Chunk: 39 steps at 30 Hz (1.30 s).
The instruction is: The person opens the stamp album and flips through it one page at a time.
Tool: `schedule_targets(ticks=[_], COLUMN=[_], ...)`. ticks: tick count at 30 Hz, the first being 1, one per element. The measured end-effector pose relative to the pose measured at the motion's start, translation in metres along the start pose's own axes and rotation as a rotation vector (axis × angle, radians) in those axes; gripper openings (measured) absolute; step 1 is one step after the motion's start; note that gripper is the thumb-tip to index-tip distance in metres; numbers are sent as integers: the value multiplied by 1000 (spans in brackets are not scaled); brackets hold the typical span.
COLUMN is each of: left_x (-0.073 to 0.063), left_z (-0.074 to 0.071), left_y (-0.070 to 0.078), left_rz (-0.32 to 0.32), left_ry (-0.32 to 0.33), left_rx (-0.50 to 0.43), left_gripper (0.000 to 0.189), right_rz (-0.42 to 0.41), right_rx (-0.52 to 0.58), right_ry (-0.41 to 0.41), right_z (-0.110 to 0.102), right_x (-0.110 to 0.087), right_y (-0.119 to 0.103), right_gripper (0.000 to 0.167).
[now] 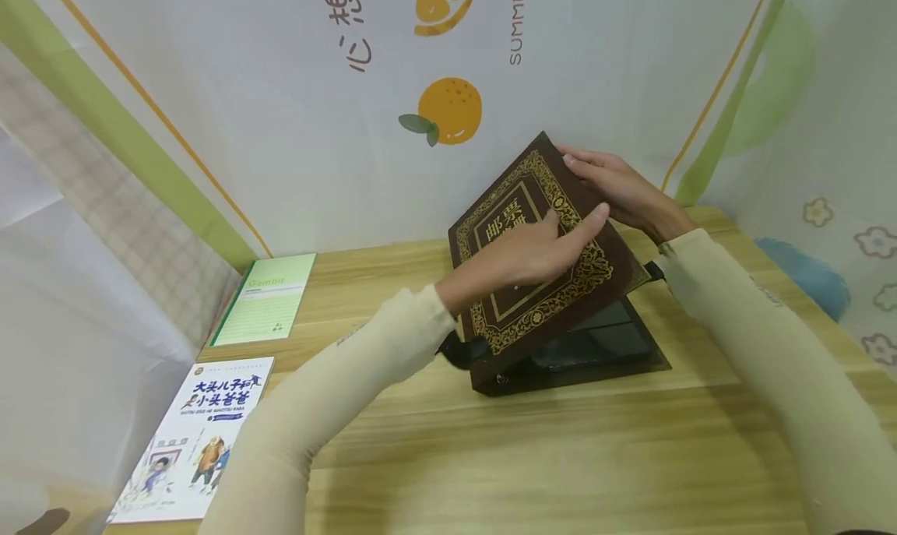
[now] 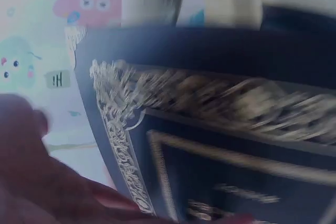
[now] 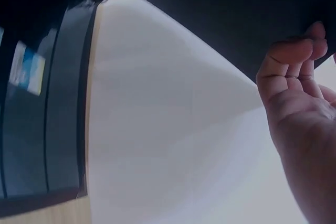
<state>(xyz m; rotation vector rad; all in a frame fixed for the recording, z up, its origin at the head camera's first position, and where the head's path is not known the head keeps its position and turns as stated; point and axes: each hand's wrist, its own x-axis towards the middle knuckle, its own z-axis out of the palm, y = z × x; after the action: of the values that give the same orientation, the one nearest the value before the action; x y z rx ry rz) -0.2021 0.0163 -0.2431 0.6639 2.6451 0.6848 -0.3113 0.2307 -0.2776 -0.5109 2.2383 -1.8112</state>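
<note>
On the tabletop (image 1: pixel 392 457), the album (image 1: pixel 539 317) lies half-open; our right grip (image 1: pixel 620 188) pinches its raised cover (image 1: pixel 543 188), our left grip (image 1: pixel 525 251) loose across the front. If our pinch slips, the cover could drop.

A person's right hand (image 1: pixel 620 184) gripped the raised edge of a brown, gold-patterned album (image 1: pixel 554 305), its cover (image 1: pixel 529 321) tilted open. The left hand (image 1: pixel 536 251) was extended over that cover. Below the fingers, glossy dark pages (image 1: pixel 592 344) lay over a wooden table (image 1: pixel 504 457). Well to the fingers' left were a green notebook (image 1: pixel 266 301) and a white picture booklet (image 1: pixel 189 441); beyond the fingers hung a cloth (image 1: pixel 294 146) printed with oranges (image 1: pixel 452 110).
</note>
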Motion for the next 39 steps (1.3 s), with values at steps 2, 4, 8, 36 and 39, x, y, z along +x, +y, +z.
schedule_targets(ticks=[2, 4, 8, 36, 39], left_x=[12, 19, 19, -119, -137], left_z=[-10, -16, -25, -108, -112], left_y=[12, 17, 14, -136, -157], left_rz=[-44, -61, -78, -137, -165], left_ry=[-26, -35, -46, 242, 253], left_rx=[16, 36, -35, -556, -502], left_gripper=[101, 96, 85, 54, 51], right_rz=[-9, -12, 4, 85, 92], right_rx=[-14, 11, 54, -897, -910], right_ry=[4, -3, -41, -201, -205], right_z=[4, 8, 12, 8, 6], right_x=[2, 4, 5, -58, -59], right_y=[-5, -8, -10, 123, 123], right_gripper=[66, 65, 65, 80, 82])
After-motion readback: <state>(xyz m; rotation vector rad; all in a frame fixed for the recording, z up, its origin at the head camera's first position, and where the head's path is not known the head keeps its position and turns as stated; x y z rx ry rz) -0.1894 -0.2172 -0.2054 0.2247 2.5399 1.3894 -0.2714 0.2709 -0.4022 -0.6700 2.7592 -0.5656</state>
